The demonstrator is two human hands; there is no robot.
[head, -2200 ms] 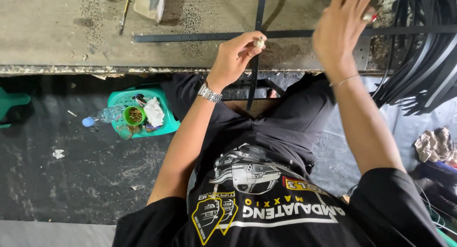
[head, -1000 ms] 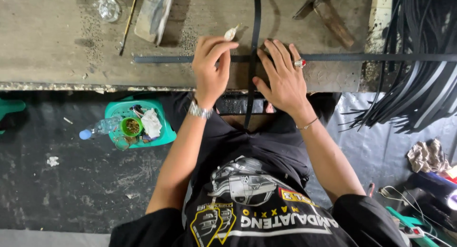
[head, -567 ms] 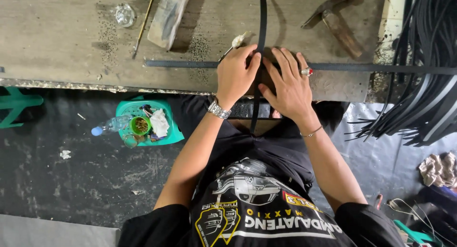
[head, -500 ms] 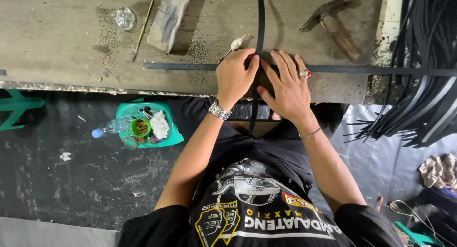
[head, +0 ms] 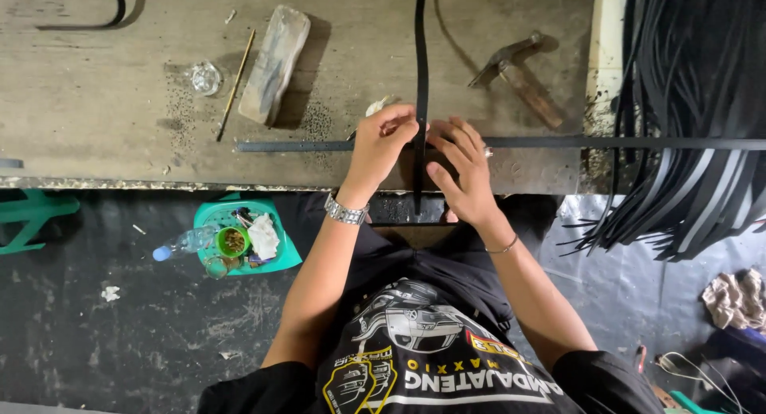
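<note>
At centre frame the left hand [head: 381, 147] pinches the upright black strip [head: 420, 71] between thumb and fingers just where it crosses the long horizontal strip [head: 638, 143] on the worktop [head: 96, 119]; a pale small object pokes out behind that hand, too hidden to name. The right hand [head: 463, 175] lies with fingers spread flat, pressing the crossing down, gripping nothing. The step in hand looks like fixing the two strips together at the crossing; what follows would need them kept square and pressed. A hammer [head: 517, 72] lies upper right. At lower left, a green tray [head: 283, 250] on the floor holds a small cup, crumpled paper and a plastic bottle [head: 182, 242].
</note>
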